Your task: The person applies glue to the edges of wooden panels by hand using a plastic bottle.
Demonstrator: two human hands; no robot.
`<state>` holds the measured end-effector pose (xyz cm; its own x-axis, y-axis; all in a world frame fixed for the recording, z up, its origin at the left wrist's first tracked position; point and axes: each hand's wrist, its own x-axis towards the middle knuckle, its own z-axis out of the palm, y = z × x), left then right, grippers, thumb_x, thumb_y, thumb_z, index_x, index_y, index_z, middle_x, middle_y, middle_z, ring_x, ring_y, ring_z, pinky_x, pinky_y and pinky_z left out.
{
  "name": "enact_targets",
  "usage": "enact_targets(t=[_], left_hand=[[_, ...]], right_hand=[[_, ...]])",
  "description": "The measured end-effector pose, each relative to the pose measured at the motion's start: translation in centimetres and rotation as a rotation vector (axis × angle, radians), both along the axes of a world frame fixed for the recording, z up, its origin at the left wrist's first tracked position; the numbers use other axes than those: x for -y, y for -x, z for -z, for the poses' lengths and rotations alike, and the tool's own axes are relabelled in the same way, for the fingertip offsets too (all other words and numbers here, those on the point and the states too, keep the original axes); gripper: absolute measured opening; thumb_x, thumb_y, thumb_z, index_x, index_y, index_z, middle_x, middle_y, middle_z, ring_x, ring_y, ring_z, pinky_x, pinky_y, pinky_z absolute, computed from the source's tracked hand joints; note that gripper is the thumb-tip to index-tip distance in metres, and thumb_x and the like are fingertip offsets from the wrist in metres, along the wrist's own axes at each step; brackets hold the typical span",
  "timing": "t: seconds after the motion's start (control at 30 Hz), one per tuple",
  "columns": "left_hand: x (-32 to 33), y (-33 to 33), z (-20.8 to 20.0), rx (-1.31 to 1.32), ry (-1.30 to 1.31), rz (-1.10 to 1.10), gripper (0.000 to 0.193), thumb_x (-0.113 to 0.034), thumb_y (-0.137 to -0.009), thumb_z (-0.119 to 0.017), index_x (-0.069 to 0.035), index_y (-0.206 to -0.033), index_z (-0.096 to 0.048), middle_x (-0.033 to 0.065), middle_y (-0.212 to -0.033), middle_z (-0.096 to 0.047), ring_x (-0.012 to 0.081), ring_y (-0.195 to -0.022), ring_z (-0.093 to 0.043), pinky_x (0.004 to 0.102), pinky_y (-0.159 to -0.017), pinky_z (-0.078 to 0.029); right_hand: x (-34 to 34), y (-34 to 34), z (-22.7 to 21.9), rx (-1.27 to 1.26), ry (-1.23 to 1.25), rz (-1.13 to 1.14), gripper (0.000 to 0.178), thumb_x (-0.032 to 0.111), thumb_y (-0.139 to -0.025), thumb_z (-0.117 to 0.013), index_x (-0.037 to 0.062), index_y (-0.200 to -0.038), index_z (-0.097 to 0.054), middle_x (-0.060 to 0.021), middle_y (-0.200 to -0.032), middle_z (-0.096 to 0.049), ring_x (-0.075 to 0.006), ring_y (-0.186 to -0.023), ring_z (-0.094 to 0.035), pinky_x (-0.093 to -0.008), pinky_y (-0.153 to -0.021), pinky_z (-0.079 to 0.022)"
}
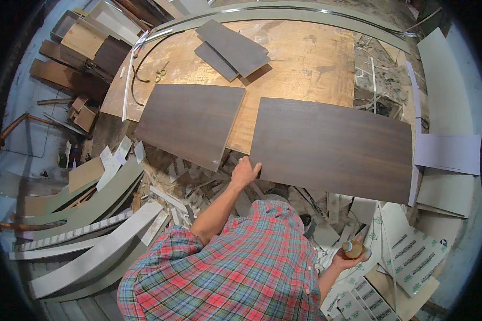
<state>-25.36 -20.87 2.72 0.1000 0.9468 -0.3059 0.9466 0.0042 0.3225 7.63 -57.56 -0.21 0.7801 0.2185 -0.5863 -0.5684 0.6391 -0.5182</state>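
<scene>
My left hand (245, 174) is at the near left corner of a large dark brown wood-grain board (334, 147), its fingers curled and its thumb against the board's edge. How far the fingers reach under the board is hidden. Low on the right, my right hand (348, 262) holds a small bottle (354, 249) with amber-brown contents and a pale top. A second dark wood-grain board (190, 120) lies to the left, a narrow gap away. Both large boards overhang the near side of a worn plywood worktop (305, 59).
Two smaller dark boards (233, 48) lie stacked at the back. Scissors (160, 72) and a dark strip (138, 75) rest at the worktop's left. Offcuts (179, 203) litter the floor. Long pale panels (96, 257) lie left; printed sheets (418, 257) lie right.
</scene>
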Motion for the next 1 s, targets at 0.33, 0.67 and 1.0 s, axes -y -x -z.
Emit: enact_targets(t=[0.33, 0.67, 1.0], left_hand=[[-2.2, -2.5, -1.8, 0.098, -0.266, 0.225, 0.072, -0.029, -0.081, -0.069, 0.002, -0.138, -0.038, 0.0270, -0.137, -0.043, 0.0422, -0.125, -0.044, 0.0516, -0.101, -0.040], [-6.2, -11.1, 0.5, 0.397, -0.261, 0.711, 0.061, -0.028, -0.082, -0.063, -0.006, -0.136, -0.047, 0.0180, -0.142, -0.043, 0.0358, -0.136, -0.038, 0.0489, -0.112, -0.031], [-8.8, -20.3, 2.5, 0.532, -0.286, 1.113, 0.058, -0.029, -0.087, -0.056, -0.004, -0.138, -0.047, 0.0159, -0.149, -0.040, 0.0317, -0.141, -0.033, 0.0488, -0.117, -0.026]], right_hand=[[-0.2, 1.7, -1.3, -0.026, -0.081, 0.127, 0.053, 0.041, -0.091, -0.063, 0.0058, -0.130, -0.055, -0.0121, -0.133, -0.059, -0.0241, -0.114, -0.062, -0.0350, -0.094, -0.054], [-3.6, 4.5, -2.8, -0.026, -0.007, 0.289, 0.056, 0.040, -0.092, -0.065, 0.0029, -0.132, -0.053, -0.0126, -0.131, -0.060, -0.0256, -0.115, -0.062, -0.0368, -0.095, -0.055], [-1.8, 6.9, -7.8, 0.225, 0.168, 0.412, 0.049, 0.036, -0.094, -0.064, 0.0005, -0.126, -0.057, -0.0142, -0.125, -0.063, -0.0282, -0.113, -0.062, -0.0403, -0.098, -0.054]])
